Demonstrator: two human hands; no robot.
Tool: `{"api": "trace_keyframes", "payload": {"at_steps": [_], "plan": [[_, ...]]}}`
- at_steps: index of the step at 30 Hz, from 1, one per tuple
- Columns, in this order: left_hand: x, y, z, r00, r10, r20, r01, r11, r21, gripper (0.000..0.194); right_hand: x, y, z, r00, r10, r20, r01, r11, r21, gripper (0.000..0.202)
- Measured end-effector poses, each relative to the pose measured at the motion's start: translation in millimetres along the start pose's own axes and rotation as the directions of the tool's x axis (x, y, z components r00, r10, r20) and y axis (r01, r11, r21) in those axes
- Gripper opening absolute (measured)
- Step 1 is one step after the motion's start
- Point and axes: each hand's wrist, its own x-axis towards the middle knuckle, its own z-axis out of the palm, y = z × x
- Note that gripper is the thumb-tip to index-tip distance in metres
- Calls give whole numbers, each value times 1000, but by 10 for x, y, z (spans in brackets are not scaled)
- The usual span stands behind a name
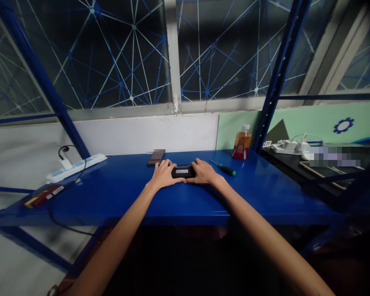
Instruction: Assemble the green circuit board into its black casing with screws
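Observation:
Between my two hands is a small black rectangular device (183, 171) with a pale label on its upper face. My left hand (165, 174) grips its left end, thumb along the near edge and fingers over the far side. On the opposite end my right hand (204, 171) holds it the same way, and the two thumbs nearly meet in front. The device rests on or just above the blue tabletop (185, 203); which, I cannot tell. A screwdriver (226, 169) with a black and green handle lies right of my right hand. Beyond my left hand lies a dark phone (156, 157).
A bottle of amber drink (242, 142) stands at the back right. On the left are a white power strip (77, 167), a black cable (51, 209) and a red box (43, 196). Blue metal posts (273, 78) rise at both sides. Chargers (291, 145) sit on the neighbouring surface.

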Motion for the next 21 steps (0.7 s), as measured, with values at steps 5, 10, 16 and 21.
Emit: {"api": "trace_keyframes", "payload": {"at_steps": [5, 10, 16, 21], "plan": [[4, -30, -6, 1000, 17, 6, -16, 1000, -13, 67, -6, 58, 19, 1000, 11, 25, -14, 993, 117, 77], [7, -57, -44, 999, 25, 21, -24, 999, -34, 63, -12, 66, 16, 999, 23, 36, -30, 981, 193, 78], [26, -94, -138, 994, 21, 109, -7, 991, -132, 59, -20, 77, 5, 999, 10, 36, -18, 974, 227, 77], [19, -130, -202, 991, 5, 134, 29, 966, -256, 59, -13, 93, -19, 1000, -27, -1, 27, 981, 194, 76]]}}
